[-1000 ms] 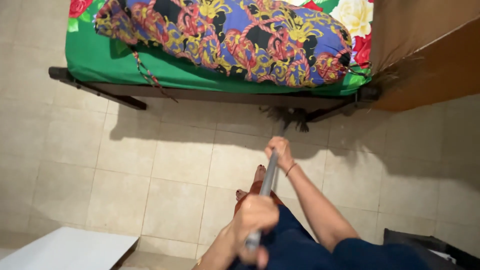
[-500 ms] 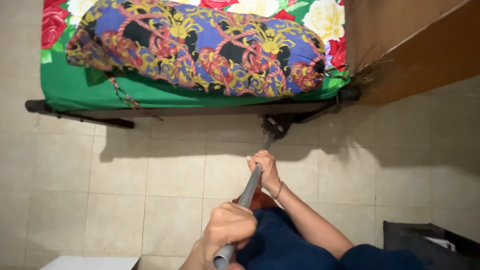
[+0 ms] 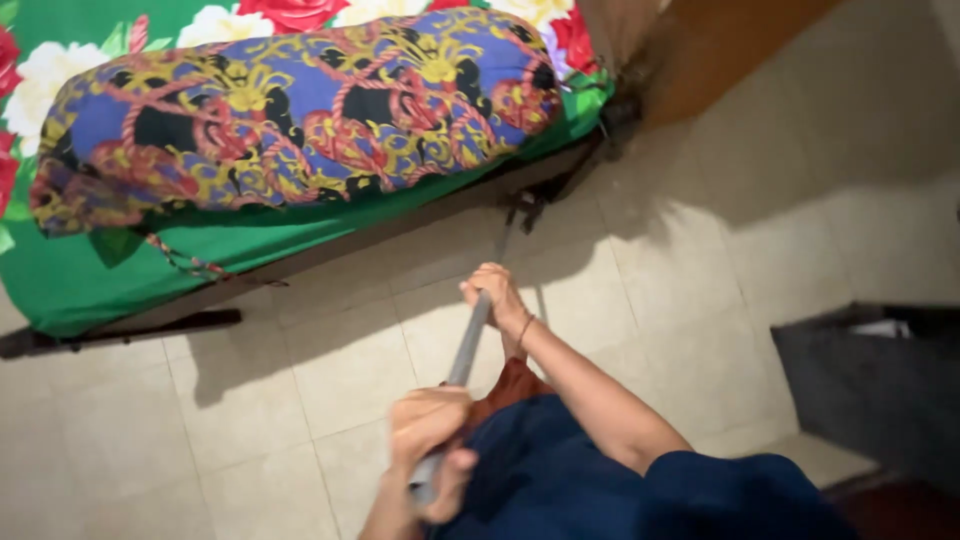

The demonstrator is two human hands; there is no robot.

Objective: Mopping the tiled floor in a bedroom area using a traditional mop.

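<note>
Left hand: the left hand (image 3: 428,425) is closed round the near end of the grey broom handle (image 3: 466,345), low in the view, close to the body.
Right hand: the right hand (image 3: 492,296) is closed round the same handle further along, toward the bed; a thin bracelet sits at that wrist.
Broom head: the dark broom head (image 3: 524,208) lies on the tiled floor (image 3: 680,290) at the edge of the bed frame (image 3: 130,330), near the bed's right-hand corner; its bristles are blurred.
Bed: a green flowered sheet (image 3: 90,275) with a patterned bolster (image 3: 290,120) lying along the edge.
Doing it well: judged from the grip, keep the forward hand steering and the rear hand pushing, the handle low enough to slide under the frame.
Watch: the dangling cord (image 3: 185,265) at the sheet's edge could snag.
</note>
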